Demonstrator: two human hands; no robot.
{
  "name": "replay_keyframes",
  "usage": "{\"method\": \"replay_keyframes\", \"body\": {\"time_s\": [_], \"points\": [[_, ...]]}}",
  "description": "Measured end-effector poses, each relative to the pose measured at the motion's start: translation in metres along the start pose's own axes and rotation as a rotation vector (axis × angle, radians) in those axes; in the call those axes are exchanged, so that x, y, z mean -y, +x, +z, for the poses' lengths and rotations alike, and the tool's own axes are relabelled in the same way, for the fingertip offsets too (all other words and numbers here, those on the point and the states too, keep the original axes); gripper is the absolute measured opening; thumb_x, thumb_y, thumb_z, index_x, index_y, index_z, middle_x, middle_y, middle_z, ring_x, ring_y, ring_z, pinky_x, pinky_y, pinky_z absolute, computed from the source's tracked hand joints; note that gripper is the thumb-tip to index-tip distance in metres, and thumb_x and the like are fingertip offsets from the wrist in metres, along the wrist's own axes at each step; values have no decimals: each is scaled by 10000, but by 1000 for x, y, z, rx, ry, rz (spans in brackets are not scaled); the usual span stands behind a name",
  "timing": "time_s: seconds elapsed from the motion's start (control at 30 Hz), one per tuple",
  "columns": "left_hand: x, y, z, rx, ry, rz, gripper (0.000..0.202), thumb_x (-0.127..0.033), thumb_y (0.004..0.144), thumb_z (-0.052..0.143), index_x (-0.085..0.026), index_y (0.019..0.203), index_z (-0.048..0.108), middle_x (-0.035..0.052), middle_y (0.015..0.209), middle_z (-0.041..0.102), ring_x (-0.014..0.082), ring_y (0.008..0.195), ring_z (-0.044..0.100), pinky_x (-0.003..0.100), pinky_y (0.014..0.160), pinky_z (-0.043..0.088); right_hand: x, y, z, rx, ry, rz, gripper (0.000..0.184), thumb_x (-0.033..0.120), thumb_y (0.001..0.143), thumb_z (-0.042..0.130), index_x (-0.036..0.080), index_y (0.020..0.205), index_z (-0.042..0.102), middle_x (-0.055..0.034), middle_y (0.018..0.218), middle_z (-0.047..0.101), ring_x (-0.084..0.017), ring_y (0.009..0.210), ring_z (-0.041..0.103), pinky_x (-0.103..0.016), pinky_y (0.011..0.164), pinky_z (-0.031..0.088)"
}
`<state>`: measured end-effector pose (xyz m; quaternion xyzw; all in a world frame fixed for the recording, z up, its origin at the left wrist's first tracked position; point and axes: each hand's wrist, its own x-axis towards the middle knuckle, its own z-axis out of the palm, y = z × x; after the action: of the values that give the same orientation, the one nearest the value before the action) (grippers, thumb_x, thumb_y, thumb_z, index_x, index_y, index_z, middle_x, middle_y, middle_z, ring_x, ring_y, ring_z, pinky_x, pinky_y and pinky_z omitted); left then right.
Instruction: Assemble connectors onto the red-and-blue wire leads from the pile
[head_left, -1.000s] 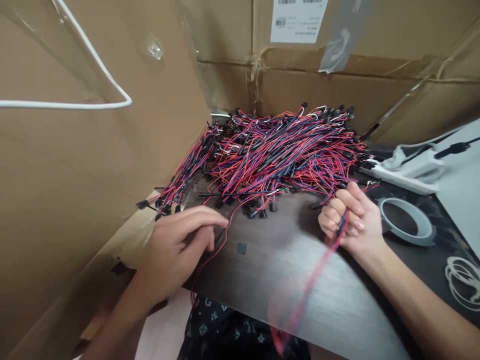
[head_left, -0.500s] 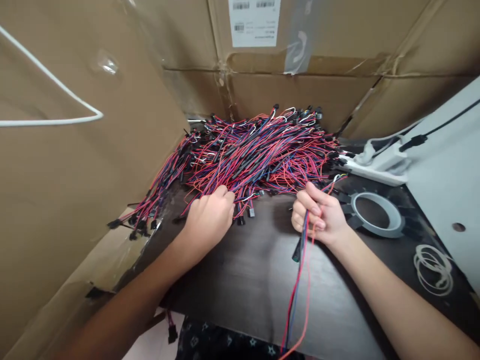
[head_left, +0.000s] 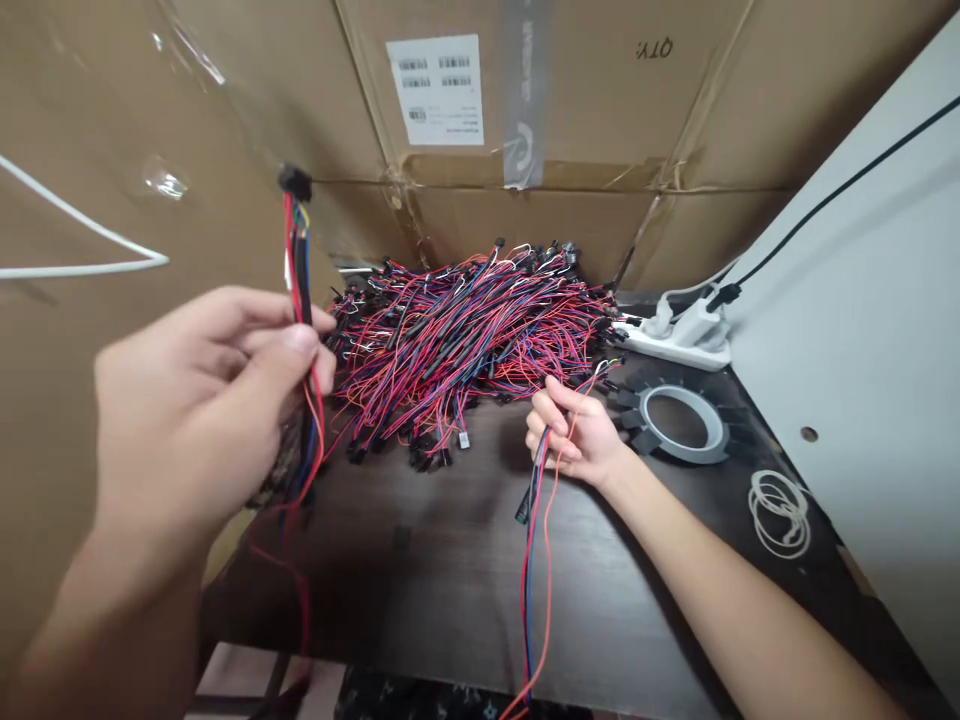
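Note:
A big heap of red, blue and black wire leads (head_left: pixel 465 335) with black plugs lies at the back of a dark wooden table (head_left: pixel 450 560). My left hand (head_left: pixel 202 410) is raised close to the camera, pinching one wire lead (head_left: pixel 300 270) whose black plug points upward while its red and blue wires hang down. My right hand (head_left: pixel 574 435) rests on the table just in front of the heap, closed on a small bundle of wire leads (head_left: pixel 534 540) that trails over the table's near edge.
Cardboard boxes (head_left: pixel 570 110) wall in the table at the back and left. A white power strip (head_left: pixel 686 335) with a black cable lies at the back right, by a tape roll (head_left: pixel 679 425) and white rubber bands (head_left: pixel 780 510). A white panel (head_left: pixel 862 330) stands on the right.
My left hand left the front of the heap and rose toward the camera with one wire lead pinched in it. My right hand kept its bundle near the heap. The view tilted up.

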<state>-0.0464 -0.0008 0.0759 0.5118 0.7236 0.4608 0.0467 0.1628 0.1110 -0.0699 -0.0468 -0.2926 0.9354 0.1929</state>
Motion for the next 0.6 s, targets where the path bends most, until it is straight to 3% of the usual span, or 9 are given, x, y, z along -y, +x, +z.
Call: {"method": "replay_keyframes", "body": {"time_s": [0.1,0.2,0.27,0.33,0.47,0.6], "points": [[-13,28,13,59,82,104,172,-273,855,549,-170,915,673,-57,618,591,64,536,507,190,506,398,-1,1,0,14,-23,-1,549,485,952,364,168,504,390,48,359,396,-68,307,237,-158,339,250],[-22,62,41,198,217,193,260,-298,857,520,-107,909,690,-10,636,629,95,563,522,239,592,443,-1,2,1,33,-46,-3,529,469,949,374,167,517,416,53,360,396,-64,300,217,-158,338,247],[-23,82,64,263,385,327,278,-278,864,494,-108,944,699,62,871,702,156,778,600,304,778,460,-1,3,1,40,-54,-6,523,458,956,365,165,526,426,56,367,397,-60,295,208,-156,339,253],[-20,96,86,180,498,328,277,-291,850,508,-129,974,697,99,947,704,218,890,614,359,837,450,0,3,1,37,-54,-12,517,447,962,360,163,535,432,58,381,407,-55,293,208,-151,340,257],[-7,96,105,154,568,315,327,-356,870,499,-176,1113,622,112,1060,667,296,1005,601,431,861,441,3,4,0,17,-48,-24,513,450,958,372,160,538,422,62,392,406,-45,289,215,-142,340,264],[11,64,87,122,620,279,412,-341,870,518,-217,1262,507,76,970,688,275,912,644,380,811,465,4,6,-2,-9,-54,-40,465,461,900,470,158,550,436,60,399,458,-33,280,239,-138,331,268]]}}
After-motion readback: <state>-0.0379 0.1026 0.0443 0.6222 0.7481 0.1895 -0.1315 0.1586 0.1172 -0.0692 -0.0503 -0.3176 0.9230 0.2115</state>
